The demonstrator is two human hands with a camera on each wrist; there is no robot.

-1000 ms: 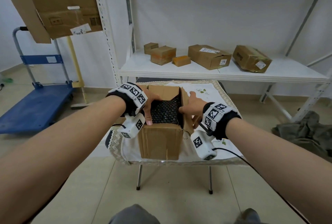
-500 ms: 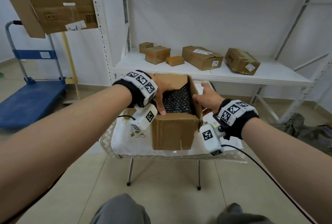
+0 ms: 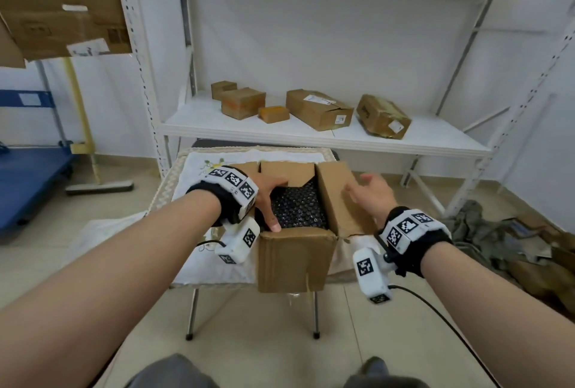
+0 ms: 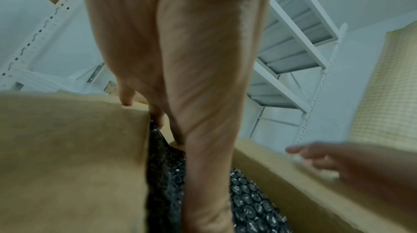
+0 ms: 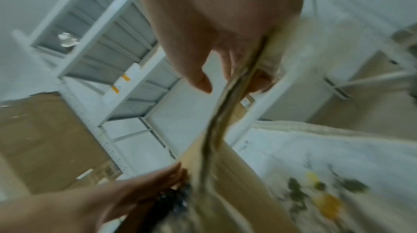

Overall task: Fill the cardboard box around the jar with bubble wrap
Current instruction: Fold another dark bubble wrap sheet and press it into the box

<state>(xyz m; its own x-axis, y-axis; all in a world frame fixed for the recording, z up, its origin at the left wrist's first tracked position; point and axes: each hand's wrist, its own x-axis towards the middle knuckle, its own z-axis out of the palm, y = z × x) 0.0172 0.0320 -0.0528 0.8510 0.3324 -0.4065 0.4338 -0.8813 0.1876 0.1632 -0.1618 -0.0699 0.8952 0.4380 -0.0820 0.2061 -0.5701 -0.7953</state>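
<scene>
Right wrist view, blurred. Right hand (image 5: 216,28) held the edge of a cardboard flap (image 5: 228,112), thumb on one face, fingers on the other. Left hand (image 5: 144,188) lay lower left, fingertips against dark bubble wrap (image 5: 178,199). White embroidered cloth (image 5: 315,165) sat at right; white shelving (image 5: 117,44) stood behind.

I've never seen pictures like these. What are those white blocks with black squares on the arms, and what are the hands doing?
A person wears cameras: one on the head, and a white patterned block at each wrist. The big picture is the head camera; the other two look along each hand. On a small cloth-covered table stands an open brown cardboard box stuffed with dark bubble wrap. The left hand presses straight fingers into the wrap. The right hand seems to hold the box's right flap at its edge. No jar shows.
</scene>
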